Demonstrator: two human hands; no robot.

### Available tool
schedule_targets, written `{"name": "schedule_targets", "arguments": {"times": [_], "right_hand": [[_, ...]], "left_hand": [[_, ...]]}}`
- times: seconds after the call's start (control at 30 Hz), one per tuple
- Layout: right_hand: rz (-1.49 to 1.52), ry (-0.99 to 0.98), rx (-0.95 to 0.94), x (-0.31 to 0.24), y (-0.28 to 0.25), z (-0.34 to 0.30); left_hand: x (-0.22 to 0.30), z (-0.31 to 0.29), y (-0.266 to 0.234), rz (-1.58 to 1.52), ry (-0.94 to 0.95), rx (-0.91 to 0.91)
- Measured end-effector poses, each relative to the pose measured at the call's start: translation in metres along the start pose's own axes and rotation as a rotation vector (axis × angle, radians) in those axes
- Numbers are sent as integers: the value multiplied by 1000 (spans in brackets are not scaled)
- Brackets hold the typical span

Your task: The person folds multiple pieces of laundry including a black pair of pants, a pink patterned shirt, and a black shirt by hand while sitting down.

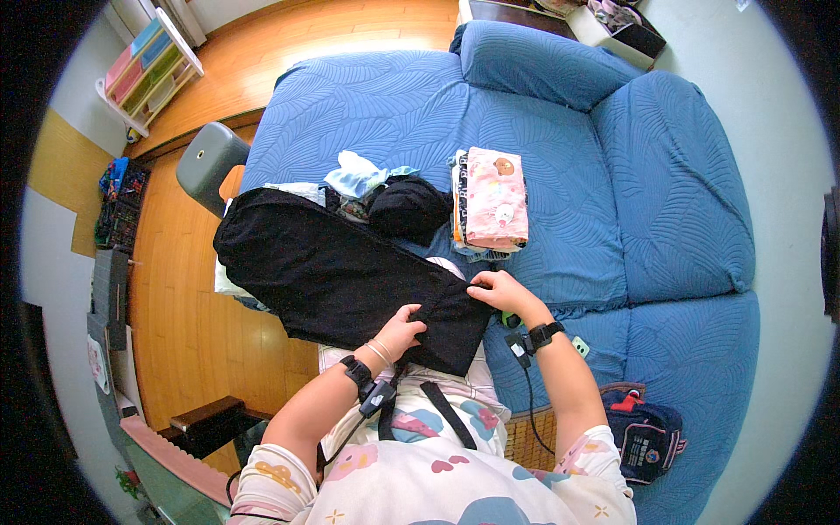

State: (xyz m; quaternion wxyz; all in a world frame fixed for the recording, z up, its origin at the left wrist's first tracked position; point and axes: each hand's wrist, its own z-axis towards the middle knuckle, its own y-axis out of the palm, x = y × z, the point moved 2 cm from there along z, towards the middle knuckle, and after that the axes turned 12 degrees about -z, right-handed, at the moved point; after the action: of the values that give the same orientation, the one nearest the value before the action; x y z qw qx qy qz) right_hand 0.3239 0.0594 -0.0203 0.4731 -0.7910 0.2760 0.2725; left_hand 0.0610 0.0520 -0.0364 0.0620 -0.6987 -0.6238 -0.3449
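A long black garment, by its shape a pair of trousers (324, 271), lies slantwise across my lap and the sofa's edge, doubled lengthwise. My left hand (400, 334) grips the cloth along the near side, fingers curled into it. At the right end, my right hand (500, 294) pinches the corner between thumb and fingers. Beyond the trousers sits a neat stack of folded clothes (496, 197), a pink printed piece on top. Left of that stack, a loose heap holds a rumpled black piece (409, 210) and a pale blue cloth (357, 175). The black cloth hides part of the heap.
A blue-covered sofa (542, 140) spreads ahead and to the right. On it, to my right, are a dark blue bag (646, 439) and a small pale green object (580, 346). A grey rounded stool-like object (210, 166) and wooden floor (188, 297) lie left.
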Motion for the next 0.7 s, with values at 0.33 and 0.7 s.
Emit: {"name": "schedule_targets", "arguments": {"times": [0.33, 0.7], "right_hand": [[-10, -123, -193, -21, 7, 35], [-66, -107, -296, -17, 13, 53]], "left_hand": [[-2, 6, -8, -26, -27, -64], [8, -10, 10, 139, -4, -52]]}}
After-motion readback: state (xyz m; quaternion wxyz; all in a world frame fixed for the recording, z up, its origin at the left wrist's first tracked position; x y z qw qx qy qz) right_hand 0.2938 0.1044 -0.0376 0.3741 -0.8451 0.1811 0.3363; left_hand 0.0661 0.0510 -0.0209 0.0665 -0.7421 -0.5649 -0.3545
